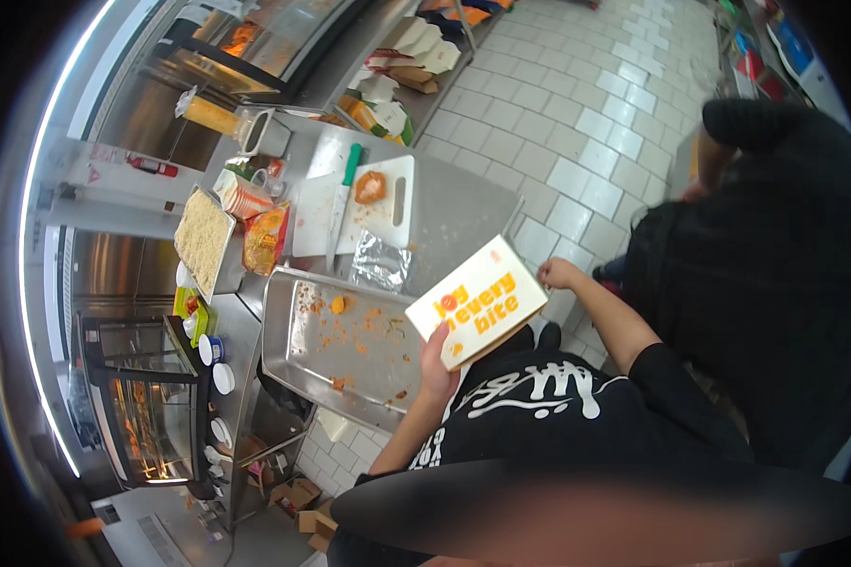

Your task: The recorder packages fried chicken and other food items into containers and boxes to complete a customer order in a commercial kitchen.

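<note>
A white cardboard food box [486, 283] with yellow printing lies in my left hand [440, 365], thumb on its top face. My right hand [562, 273] is at the box's right end, fingers curled by its edge; whether they grip it is unclear. Beyond, a white cutting board [312, 220] bears a browned piece of food [370, 188] and a green-handled knife [343, 198]. A sheet of foil [381, 262] lies partly over the board's near edge. A large metal tray [354, 340] with orange crumbs and scraps sits left of the box.
A metal pan of pale crumbs [202, 241], a red-and-yellow food bag [264, 239] and stacked cartons [242, 195] stand at the left. A metal container [266, 135] and glass heated display cases [149, 418] are farther off. Another person in black [752, 283] stands close at the right.
</note>
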`<state>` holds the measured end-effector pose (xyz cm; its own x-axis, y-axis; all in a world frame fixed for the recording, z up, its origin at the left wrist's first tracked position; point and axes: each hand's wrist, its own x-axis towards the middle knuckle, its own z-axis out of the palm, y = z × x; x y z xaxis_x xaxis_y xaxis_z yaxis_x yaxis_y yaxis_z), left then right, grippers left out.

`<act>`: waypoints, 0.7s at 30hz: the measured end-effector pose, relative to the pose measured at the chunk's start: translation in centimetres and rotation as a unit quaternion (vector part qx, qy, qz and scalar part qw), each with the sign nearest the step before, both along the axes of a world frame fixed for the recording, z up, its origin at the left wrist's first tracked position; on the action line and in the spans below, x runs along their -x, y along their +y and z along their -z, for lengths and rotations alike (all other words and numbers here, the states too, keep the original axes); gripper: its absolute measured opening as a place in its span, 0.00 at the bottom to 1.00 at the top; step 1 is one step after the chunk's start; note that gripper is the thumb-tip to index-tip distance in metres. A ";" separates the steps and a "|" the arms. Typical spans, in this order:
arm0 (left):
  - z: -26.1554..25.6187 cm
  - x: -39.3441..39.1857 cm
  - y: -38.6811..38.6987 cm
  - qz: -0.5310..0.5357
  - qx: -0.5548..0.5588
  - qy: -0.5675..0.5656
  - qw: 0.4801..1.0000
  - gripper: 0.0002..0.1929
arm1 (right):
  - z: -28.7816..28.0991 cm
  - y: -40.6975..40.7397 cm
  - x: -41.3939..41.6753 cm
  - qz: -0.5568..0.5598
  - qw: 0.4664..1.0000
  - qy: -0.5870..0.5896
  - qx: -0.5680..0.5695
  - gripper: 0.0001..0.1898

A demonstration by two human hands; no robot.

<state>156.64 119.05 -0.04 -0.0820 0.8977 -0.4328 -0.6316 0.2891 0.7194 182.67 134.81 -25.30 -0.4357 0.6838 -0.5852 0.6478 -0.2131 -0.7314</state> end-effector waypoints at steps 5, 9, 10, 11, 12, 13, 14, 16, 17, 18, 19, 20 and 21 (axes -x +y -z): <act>0.1 0.1 3.0 -0.079 -0.004 0.023 0.997 0.25 | 6.6 7.2 -2.5 -0.346 0.920 -0.159 -0.094 0.21; 2.3 2.8 4.0 -0.165 -0.018 0.025 0.986 0.25 | 5.8 9.8 1.5 -0.394 0.900 -0.170 -0.082 0.26; 1.8 2.5 5.6 -0.163 -0.029 0.020 0.986 0.25 | 6.5 10.4 0.4 -0.361 0.910 -0.201 -0.027 0.26; 0.8 1.8 7.0 -0.177 -0.041 0.030 0.983 0.28 | 7.4 11.5 -1.1 -0.329 0.915 -0.232 0.029 0.25; 0.5 1.7 7.8 -0.201 -0.047 0.046 0.977 0.31 | 6.9 12.2 -1.7 -0.317 0.917 -0.239 0.049 0.24; 0.7 1.9 8.9 -0.209 -0.052 0.046 0.976 0.31 | 6.0 13.1 -2.7 -0.301 0.919 -0.247 0.070 0.24; 0.8 2.0 9.8 -0.218 -0.065 0.042 0.973 0.34 | 6.0 13.7 -4.7 -0.258 0.940 -0.217 0.059 0.23; 1.5 2.6 11.0 -0.239 -0.094 0.039 0.966 0.41 | 5.9 14.0 -7.0 -0.177 0.960 -0.205 0.073 0.21; 0.9 2.7 11.3 -0.243 -0.091 0.043 0.965 0.41 | 5.4 13.8 -7.7 -0.135 0.960 -0.224 0.097 0.20; 0.1 2.7 11.7 -0.241 -0.038 0.074 0.967 0.41 | 5.4 13.8 -8.6 -0.201 0.948 -0.230 0.094 0.20; -0.8 2.8 12.4 -0.241 0.012 0.104 0.965 0.41 | 6.1 14.3 -10.1 -0.267 0.931 -0.234 0.086 0.20; -1.3 3.0 13.2 -0.258 -0.054 0.082 0.961 0.41 | 9.2 14.2 -13.9 -0.245 0.945 -0.208 0.057 0.21; 0.1 3.0 14.2 -0.265 -0.081 0.053 0.959 0.44 | 8.3 14.0 -13.8 -0.223 0.959 -0.169 0.040 0.22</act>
